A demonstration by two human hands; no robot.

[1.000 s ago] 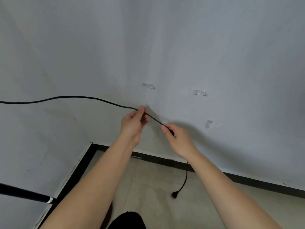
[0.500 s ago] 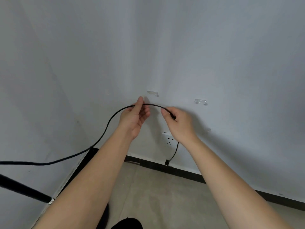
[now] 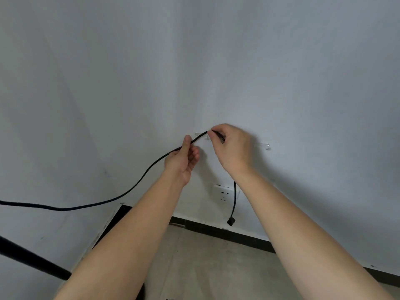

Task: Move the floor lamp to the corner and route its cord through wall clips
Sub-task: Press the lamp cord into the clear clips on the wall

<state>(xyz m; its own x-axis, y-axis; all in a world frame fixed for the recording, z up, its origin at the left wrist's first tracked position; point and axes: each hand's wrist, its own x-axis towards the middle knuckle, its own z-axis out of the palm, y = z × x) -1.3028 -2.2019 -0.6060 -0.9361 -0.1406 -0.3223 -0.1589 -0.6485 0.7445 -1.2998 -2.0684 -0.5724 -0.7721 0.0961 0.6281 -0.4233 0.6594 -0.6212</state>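
Note:
The black lamp cord (image 3: 138, 182) runs in from the left edge and rises to both hands at the wall. My left hand (image 3: 183, 160) pinches it between thumb and fingers. My right hand (image 3: 230, 146) grips it a little farther along, pressed against the first clear wall clip (image 3: 200, 135), which my fingers partly hide. A second clear clip (image 3: 263, 146) sits to the right, free of cord. Below my right wrist the cord hangs down and ends in a black plug (image 3: 231, 221). The black lamp pole (image 3: 32, 262) crosses the lower left corner.
A white wall socket (image 3: 224, 192) is mounted low on the wall behind the hanging cord. A black baseboard (image 3: 249, 239) runs along the wall above a grey floor (image 3: 205, 267). The room corner lies at left, where the two white walls meet.
Both hands have lifted the cord up the wall from well below the clips to the first clip. The plug end has risen off the floor and now dangles in front of the socket.

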